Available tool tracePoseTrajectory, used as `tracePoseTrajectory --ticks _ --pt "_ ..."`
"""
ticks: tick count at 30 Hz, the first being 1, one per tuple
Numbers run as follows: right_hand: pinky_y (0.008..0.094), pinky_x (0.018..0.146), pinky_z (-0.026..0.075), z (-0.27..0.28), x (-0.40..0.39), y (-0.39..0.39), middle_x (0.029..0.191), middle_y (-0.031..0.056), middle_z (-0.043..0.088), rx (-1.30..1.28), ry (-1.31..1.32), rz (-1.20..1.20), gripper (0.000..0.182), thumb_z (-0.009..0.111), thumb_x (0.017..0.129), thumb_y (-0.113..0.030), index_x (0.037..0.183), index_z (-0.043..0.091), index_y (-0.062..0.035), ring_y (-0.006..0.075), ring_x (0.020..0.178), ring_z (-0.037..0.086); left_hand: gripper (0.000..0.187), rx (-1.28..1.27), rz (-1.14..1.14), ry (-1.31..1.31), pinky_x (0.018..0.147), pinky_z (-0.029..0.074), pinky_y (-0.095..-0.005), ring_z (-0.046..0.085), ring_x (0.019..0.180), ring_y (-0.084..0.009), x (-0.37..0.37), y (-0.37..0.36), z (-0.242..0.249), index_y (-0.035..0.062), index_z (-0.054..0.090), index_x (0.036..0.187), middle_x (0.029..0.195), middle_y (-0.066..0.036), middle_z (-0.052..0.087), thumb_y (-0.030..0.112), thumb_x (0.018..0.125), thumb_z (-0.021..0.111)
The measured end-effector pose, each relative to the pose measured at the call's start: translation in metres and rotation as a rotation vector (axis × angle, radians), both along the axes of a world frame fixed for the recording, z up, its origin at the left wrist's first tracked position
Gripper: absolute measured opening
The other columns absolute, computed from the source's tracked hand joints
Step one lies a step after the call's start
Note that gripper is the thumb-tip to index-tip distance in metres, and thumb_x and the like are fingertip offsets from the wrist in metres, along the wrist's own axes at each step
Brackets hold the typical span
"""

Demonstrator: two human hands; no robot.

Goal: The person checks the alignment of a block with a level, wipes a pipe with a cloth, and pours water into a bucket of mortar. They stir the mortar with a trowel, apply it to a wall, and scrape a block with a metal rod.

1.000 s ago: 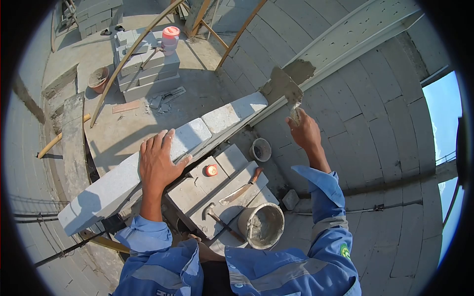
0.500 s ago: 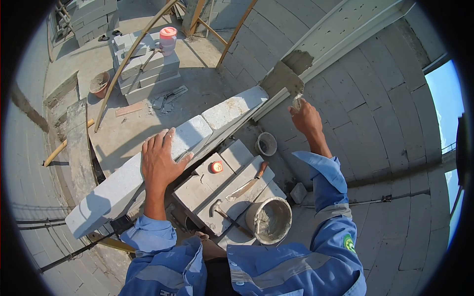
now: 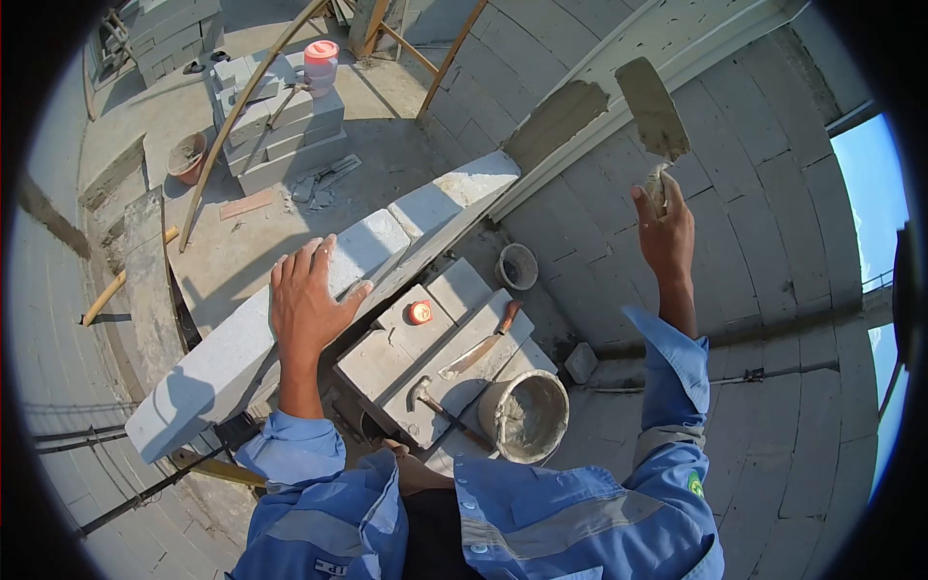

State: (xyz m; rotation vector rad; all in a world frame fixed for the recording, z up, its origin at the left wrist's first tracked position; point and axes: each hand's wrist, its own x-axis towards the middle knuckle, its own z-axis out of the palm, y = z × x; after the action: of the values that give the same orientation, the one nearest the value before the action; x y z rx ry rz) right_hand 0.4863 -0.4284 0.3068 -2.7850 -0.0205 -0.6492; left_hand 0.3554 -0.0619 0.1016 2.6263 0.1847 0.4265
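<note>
My right hand (image 3: 665, 227) is closed around the handle of a trowel (image 3: 652, 108), whose flat blade points up and carries grey mortar. The blade is held apart from the wall, to the right of a fresh mortar patch (image 3: 559, 123) on the upright channel. My left hand (image 3: 314, 302) lies spread over the top of a row of pale blocks (image 3: 377, 240), thumb on the near edge. Beneath it, on stacked blocks, are a hammer (image 3: 440, 414), a wood-handled blade (image 3: 478, 346), a small red-and-white round item (image 3: 419, 312) and a mortar bucket (image 3: 525, 416).
A smaller bucket (image 3: 517, 267) stands in the corner by the wall. Beyond the block row are a block stack (image 3: 290, 135) with a pink-lidded jug (image 3: 321, 68), a leaning pole (image 3: 237, 135) and a reddish bucket (image 3: 188, 158). A block wall (image 3: 764, 213) rises on the right.
My right hand has moved right, taking the trowel off the mortar patch and turning its blade upward. My left hand stays on the blocks.
</note>
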Motion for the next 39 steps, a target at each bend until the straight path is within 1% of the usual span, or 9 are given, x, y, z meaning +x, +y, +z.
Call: tracePoseTrajectory --ticks 15,21,27,33,34,35,36,38,39 --pt "0.0468 0.088 0.050 -0.194 -0.273 -0.206 0.106 0.0231 0.068 -0.066 1.093 -0.293 0.046 0.067 0.086 -0.034 0.119 0.061 -0.0028 0.0403 0.102 0.064 0.070 0.188 0.017 0.046 0.101 0.040 -0.0440 0.055 0.117 -0.0332 0.007 -0.012 -0.006 0.0079 0.057 0.132 0.125 -0.017 0.060 0.050 0.079 0.074" --pt "0.0487 0.085 0.051 -0.312 -0.319 -0.238 0.102 0.0213 0.069 0.075 1.219 -0.196 0.039 0.070 0.082 -0.028 0.113 0.065 -0.0060 0.0412 0.097 0.065 0.064 0.404 0.002 -0.416 0.101 0.041 -0.0460 0.055 0.117 -0.0359 -0.007 -0.015 -0.019 0.0044 0.056 0.133 0.128 -0.017 0.060 0.036 0.081 0.077" --pt "0.0489 0.096 0.045 -0.405 -0.363 -0.288 0.116 0.0231 0.058 0.352 0.788 -0.302 0.058 0.068 0.085 -0.042 0.125 0.056 -0.0030 0.0429 0.112 0.055 0.062 -0.653 0.098 -0.062 0.103 0.040 -0.0389 0.055 0.119 -0.0267 -0.113 -0.189 -0.092 0.0010 0.041 0.143 0.130 -0.018 0.057 0.015 0.090 0.068" --pt "0.0416 0.093 0.046 -0.480 -0.380 -0.324 0.112 0.0295 0.064 1.226 0.876 -0.751 0.073 0.058 0.090 -0.060 0.119 0.060 0.0074 0.0425 0.108 0.061 0.092 -1.022 0.118 0.887 0.088 0.048 -0.0312 0.062 0.104 -0.0194 -0.256 -0.360 -0.254 -0.0043 0.032 0.146 0.119 -0.018 0.064 0.050 0.084 0.072" --pt "0.0405 0.093 0.045 -0.462 -0.368 -0.325 0.107 0.0271 0.066 0.955 0.822 -0.637 0.066 0.059 0.092 -0.055 0.115 0.062 0.0070 0.0388 0.106 0.062 0.098 -1.134 0.188 1.054 0.095 0.046 -0.0343 0.062 0.112 -0.0241 -0.271 -0.390 -0.257 -0.0052 0.031 0.147 0.129 -0.019 0.059 0.056 0.081 0.071" --pt "0.0405 0.093 0.045 -0.460 -0.357 -0.330 0.107 0.0271 0.066 0.950 0.818 -0.612 0.066 0.059 0.092 -0.055 0.115 0.062 0.0070 0.0388 0.106 0.062 0.098 -1.144 0.196 1.030 0.095 0.046 -0.0343 0.062 0.112 -0.0241 -0.332 -0.385 -0.349 -0.0052 0.031 0.147 0.129 -0.019 0.059 0.056 0.081 0.071" --pt "0.0407 0.091 0.046 -0.461 -0.344 -0.339 0.104 0.0255 0.067 0.879 0.649 -0.486 0.062 0.059 0.093 -0.051 0.114 0.062 0.0070 0.0376 0.102 0.063 0.093 -0.583 -0.561 0.747 0.101 0.044 -0.0358 0.061 0.118 -0.0284 -0.361 -0.394 -0.434 -0.0043 0.027 0.149 0.139 -0.020 0.052 0.050 0.086 0.069" --pt "0.0409 0.088 0.047 -0.468 -0.305 -0.361 0.101 0.0238 0.068 0.797 0.452 -0.348 0.058 0.059 0.094 -0.048 0.114 0.063 0.0070 0.0365 0.099 0.064 0.082 -1.436 -0.441 0.849 0.105 0.043 -0.0374 0.059 0.120 -0.0308 -0.345 -0.440 -0.363 -0.0040 0.026 0.148 0.144 -0.020 0.046 0.038 0.091 0.067" --pt "0.0418 0.085 0.048 -0.474 -0.277 -0.372 0.098 0.0234 0.068 0.825 0.457 -0.317 0.054 0.059 0.094 -0.045 0.111 0.063 0.0059 0.0370 0.095 0.065 0.082 -1.444 -0.448 0.829 0.105 0.043 -0.0374 0.059 0.120 -0.0308 -0.337 -0.447 -0.359 -0.0040 0.026 0.148 0.144 -0.020 0.046 0.038 0.091 0.067"
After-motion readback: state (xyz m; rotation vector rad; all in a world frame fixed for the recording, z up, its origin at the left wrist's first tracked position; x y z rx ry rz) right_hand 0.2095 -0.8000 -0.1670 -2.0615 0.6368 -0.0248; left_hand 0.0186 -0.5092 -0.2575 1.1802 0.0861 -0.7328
